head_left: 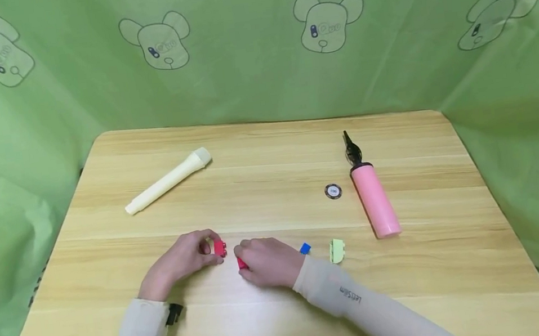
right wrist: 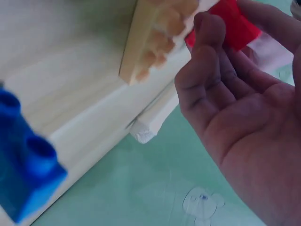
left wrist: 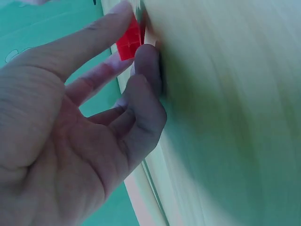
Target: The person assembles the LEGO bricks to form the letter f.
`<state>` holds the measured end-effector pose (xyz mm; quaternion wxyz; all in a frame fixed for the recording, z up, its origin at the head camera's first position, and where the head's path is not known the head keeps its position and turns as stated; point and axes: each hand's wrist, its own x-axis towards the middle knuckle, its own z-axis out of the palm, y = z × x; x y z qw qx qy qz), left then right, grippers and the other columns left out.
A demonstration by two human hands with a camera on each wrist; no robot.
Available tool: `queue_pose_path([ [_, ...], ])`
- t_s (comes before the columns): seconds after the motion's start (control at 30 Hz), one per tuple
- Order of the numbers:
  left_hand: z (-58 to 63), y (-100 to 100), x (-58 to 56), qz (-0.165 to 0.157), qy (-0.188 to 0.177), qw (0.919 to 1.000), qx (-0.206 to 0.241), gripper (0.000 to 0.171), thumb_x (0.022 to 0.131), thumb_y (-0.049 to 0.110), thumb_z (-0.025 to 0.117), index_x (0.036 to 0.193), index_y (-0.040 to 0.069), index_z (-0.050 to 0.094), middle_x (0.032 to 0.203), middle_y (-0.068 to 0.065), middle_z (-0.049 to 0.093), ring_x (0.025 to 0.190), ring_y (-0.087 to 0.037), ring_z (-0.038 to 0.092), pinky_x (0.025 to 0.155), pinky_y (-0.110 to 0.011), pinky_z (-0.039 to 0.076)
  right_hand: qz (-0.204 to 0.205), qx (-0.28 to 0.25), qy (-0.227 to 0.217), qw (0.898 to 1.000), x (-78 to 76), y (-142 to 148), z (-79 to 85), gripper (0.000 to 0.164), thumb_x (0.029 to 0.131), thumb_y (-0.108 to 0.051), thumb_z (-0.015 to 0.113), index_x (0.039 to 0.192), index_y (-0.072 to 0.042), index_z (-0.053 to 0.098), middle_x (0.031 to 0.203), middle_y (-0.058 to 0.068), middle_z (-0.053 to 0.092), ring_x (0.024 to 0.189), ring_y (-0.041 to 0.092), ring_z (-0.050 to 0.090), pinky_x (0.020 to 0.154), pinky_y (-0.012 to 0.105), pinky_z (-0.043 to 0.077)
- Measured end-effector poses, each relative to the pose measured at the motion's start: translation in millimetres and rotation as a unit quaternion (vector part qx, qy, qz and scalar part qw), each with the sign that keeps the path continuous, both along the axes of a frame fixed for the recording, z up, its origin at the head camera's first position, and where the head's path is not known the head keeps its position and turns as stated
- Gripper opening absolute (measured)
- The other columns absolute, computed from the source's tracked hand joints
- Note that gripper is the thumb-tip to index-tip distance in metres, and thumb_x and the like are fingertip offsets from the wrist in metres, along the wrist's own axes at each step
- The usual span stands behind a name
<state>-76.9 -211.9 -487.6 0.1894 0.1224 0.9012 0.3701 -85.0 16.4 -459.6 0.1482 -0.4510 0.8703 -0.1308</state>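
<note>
My left hand (head_left: 185,260) pinches a red toy brick (head_left: 220,248) between thumb and forefinger, its studs facing right. In the left wrist view that red brick (left wrist: 129,42) shows at the fingertips, close over the table. Just to the right, my right hand (head_left: 270,261) pinches a second red brick (head_left: 242,263), mostly covered by the fingers in the head view. The right wrist view shows this brick (right wrist: 236,24) between thumb and fingers. Beside those fingers lies a tan studded brick (right wrist: 141,44), hidden in the head view. A blue brick (head_left: 305,248) lies by the right wrist.
A light green brick (head_left: 338,250) lies right of the blue one. Farther right is a pink hand pump (head_left: 376,199) with a black nozzle, with a round chip (head_left: 333,191) beside it. A cream microphone-shaped stick (head_left: 169,182) lies at the back left of the wooden table (head_left: 272,184).
</note>
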Motion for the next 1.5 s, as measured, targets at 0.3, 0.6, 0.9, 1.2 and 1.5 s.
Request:
queue_pose_path([
  [0.3,15.0,19,-11.5,0.035,0.028,0.9943,0.097,0.033,0.090,0.023,0.077,0.118,0.011,0.066,0.087,0.001,0.066,0.077,-0.016,0.063,0.066,-0.028,0.056,-0.077,-0.117,-0.026,0.990,-25.8,29,28.6,0.020,0.093,-0.003,0.062,0.113,-0.003,0.064,0.094,-0.001,0.059,0.079,0.010,0.055,0.071,0.020,0.053],
  [0.6,47.5,52,-32.6,0.053,0.025,0.9620,0.267,0.038,0.091,0.011,0.074,0.126,0.002,0.062,0.098,-0.008,0.071,0.087,-0.025,0.070,0.077,-0.037,0.061,-0.169,-0.189,0.010,0.967,-57.0,61,73.2,0.019,0.089,-0.005,0.074,0.107,-0.009,0.070,0.097,0.000,0.065,0.095,0.020,0.053,0.085,0.034,0.047],
  [0.9,71.1,99,-59.7,0.112,0.071,0.9371,0.323,0.043,0.086,0.012,0.080,0.124,0.003,0.061,0.108,-0.011,0.069,0.093,-0.022,0.069,0.083,-0.030,0.059,-0.177,-0.300,0.081,0.934,-81.0,72,115.6,0.028,0.090,-0.003,0.073,0.117,0.001,0.066,0.097,0.008,0.071,0.088,0.020,0.064,0.077,0.034,0.055],
  [1.2,69.4,138,-94.4,0.192,0.097,0.8745,0.435,0.040,0.081,0.003,0.083,0.114,0.002,0.060,0.102,-0.012,0.070,0.090,-0.019,0.070,0.081,-0.029,0.060,-0.255,-0.294,0.027,0.921,-104.3,75,119.6,0.023,0.090,-0.005,0.075,0.111,0.000,0.067,0.099,0.010,0.071,0.089,0.022,0.067,0.081,0.034,0.056],
  [1.5,71.4,145,-104.5,0.196,0.104,0.8734,0.434,0.041,0.078,0.001,0.084,0.110,0.003,0.058,0.100,-0.011,0.070,0.087,-0.017,0.070,0.078,-0.028,0.060,-0.239,-0.297,0.039,0.923,-113.0,73,117.0,0.022,0.088,-0.003,0.076,0.108,0.000,0.067,0.097,0.009,0.070,0.087,0.021,0.066,0.079,0.030,0.056],
])
